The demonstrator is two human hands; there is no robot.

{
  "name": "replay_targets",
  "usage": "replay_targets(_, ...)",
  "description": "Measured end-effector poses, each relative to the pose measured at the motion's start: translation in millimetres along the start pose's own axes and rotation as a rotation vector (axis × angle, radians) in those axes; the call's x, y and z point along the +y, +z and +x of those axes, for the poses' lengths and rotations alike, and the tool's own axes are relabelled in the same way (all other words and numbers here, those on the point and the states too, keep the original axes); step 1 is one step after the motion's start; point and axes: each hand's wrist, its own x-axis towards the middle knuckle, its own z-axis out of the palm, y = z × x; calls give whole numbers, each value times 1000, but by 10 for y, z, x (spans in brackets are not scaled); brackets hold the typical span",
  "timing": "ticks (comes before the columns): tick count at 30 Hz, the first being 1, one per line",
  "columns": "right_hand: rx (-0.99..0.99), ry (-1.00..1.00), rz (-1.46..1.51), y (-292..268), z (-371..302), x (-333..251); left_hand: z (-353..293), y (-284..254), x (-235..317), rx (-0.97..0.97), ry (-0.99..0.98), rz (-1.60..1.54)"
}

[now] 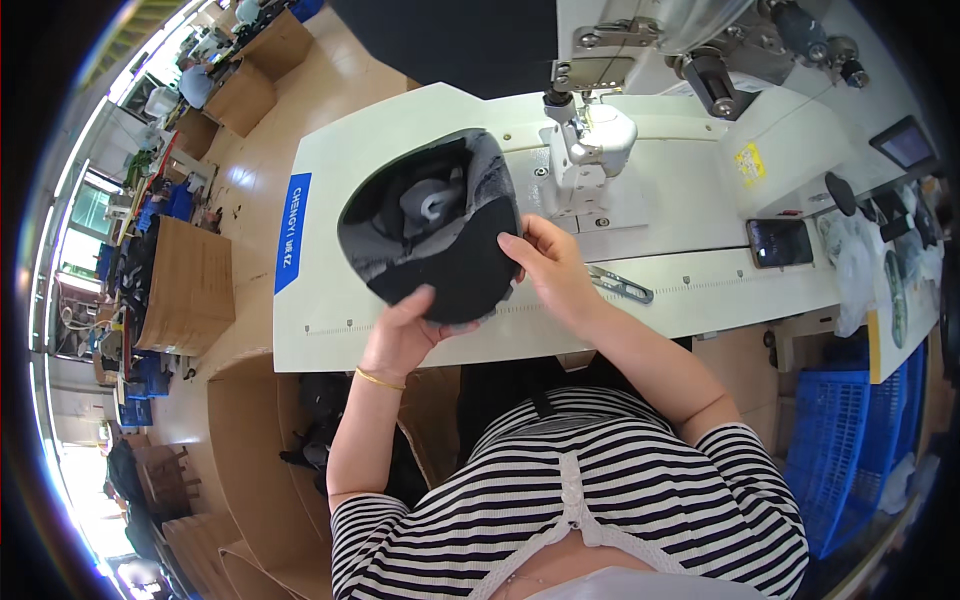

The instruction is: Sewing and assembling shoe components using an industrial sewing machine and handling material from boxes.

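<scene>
A black and grey cap (432, 210) is held over the white sewing table with its hollow inside turned up toward me. Its black brim (455, 265) points to my side. My left hand (408, 330) grips the brim's near edge, thumb on top and fingers underneath. At the brim's right edge, my right hand (545, 262) pinches it between thumb and fingers. Just right of the cap stands the sewing machine's post and presser foot (588, 150); the cap looks apart from the needle area. Metal thread snips (622, 285) lie beside my right wrist.
A black phone (780, 243) rests on the white table (690, 305) at the right. Plastic bags (850, 265) hang near a small screen (903, 143). Blue crates (830, 440) stand low on the right, an open cardboard box (245, 430) low on the left.
</scene>
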Motion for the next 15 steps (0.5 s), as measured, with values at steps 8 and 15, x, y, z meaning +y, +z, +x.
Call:
replay_targets(8,-48,52,11,-68,-284,-631,-40,486,-52,-46,280,175)
replay_targets(15,26,83,169,-116,-391,-852,123,943,95,-55,374,191)
